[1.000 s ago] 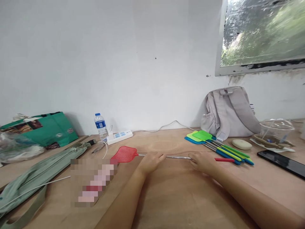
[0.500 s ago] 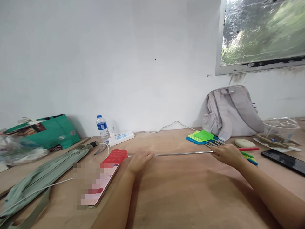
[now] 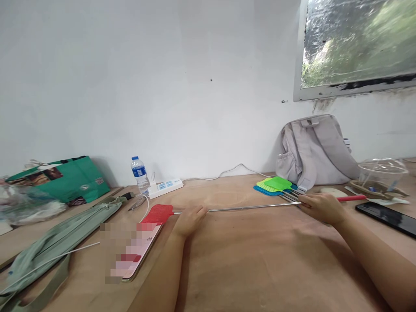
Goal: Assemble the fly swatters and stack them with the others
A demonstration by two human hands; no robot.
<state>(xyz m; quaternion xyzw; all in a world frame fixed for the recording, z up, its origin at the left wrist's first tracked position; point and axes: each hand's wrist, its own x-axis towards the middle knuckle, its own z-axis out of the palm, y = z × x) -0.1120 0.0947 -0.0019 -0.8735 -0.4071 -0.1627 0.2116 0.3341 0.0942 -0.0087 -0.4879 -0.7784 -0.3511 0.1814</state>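
Note:
A red fly swatter (image 3: 158, 214) with a long metal rod lies crosswise in front of me, its mesh head at the left. My left hand (image 3: 191, 220) is closed round the rod close to the head. Farther right, my right hand (image 3: 320, 208) grips the same rod, and the red handle (image 3: 352, 198) sticks out past it. Beyond the right hand rests a stack of other swatters with green, yellow-green and blue heads (image 3: 274, 185); their handles are mostly hidden behind that hand. The red head overlaps the top of a lit phone (image 3: 143, 249).
A water bottle (image 3: 139, 173) and a white power strip (image 3: 165, 188) stand at the back. Left are a green bag (image 3: 78, 180) and a grey-green fabric bag (image 3: 65, 242). Right are a backpack (image 3: 318, 149), a clear plastic container (image 3: 381, 177) and a black phone (image 3: 391, 219).
My right hand has moved right, and the red handle now reaches farther right. The rod between my hands shows longer. My left hand and the swatter head have barely moved.

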